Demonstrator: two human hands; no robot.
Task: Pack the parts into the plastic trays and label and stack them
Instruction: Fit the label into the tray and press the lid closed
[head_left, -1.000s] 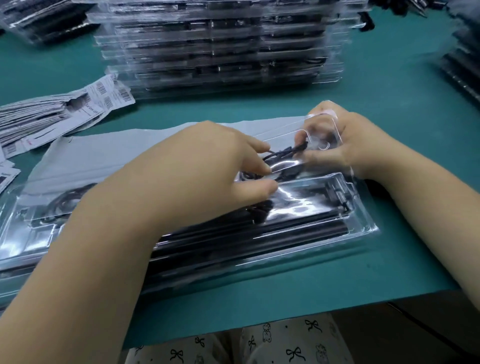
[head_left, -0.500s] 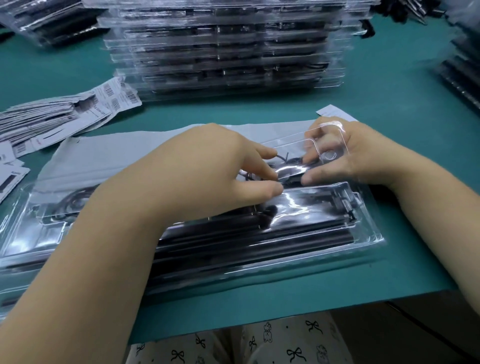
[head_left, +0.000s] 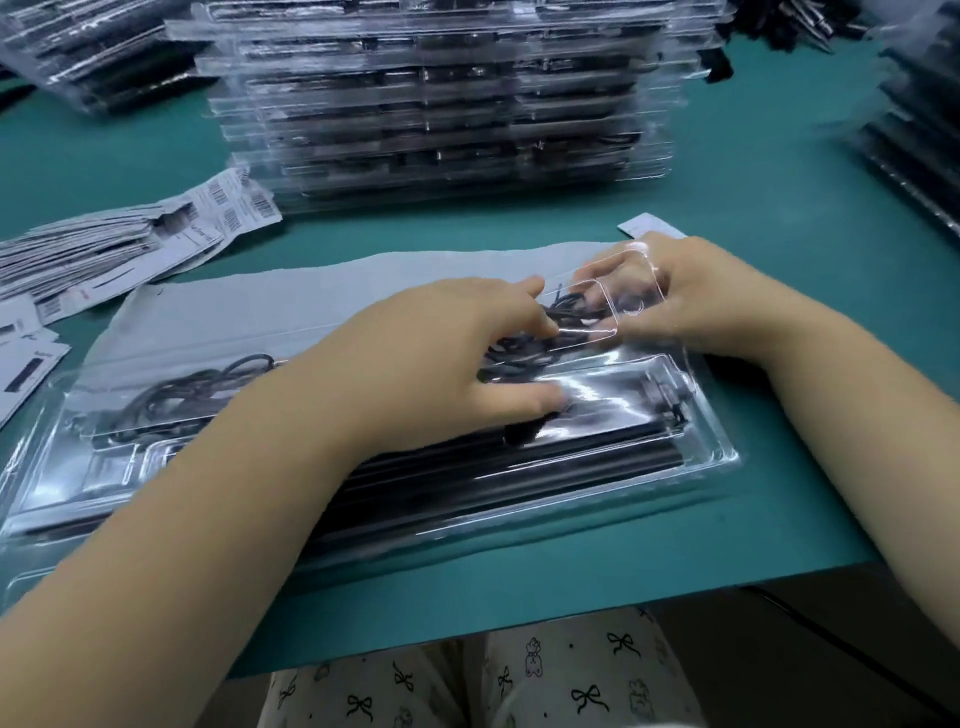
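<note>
A clear plastic tray (head_left: 597, 457) holding long black rods (head_left: 519, 467) is laid along the near edge of the green tabletop (head_left: 779, 260). A tangle of black cord (head_left: 524, 345) is pressed into the tray's far right compartment by the left hand (head_left: 441, 364), fingers bent down onto it. The tray's raised far right corner is pinched by the right hand (head_left: 691, 296). Filled trays (head_left: 441, 104) are stacked toward the far edge, barcode labels (head_left: 104, 244) heaped at the left edge.

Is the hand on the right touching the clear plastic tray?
Touching. In the head view, the right hand has its fingers pressed against the raised corner of the clear plastic tray, with no gap showing between them.
</note>
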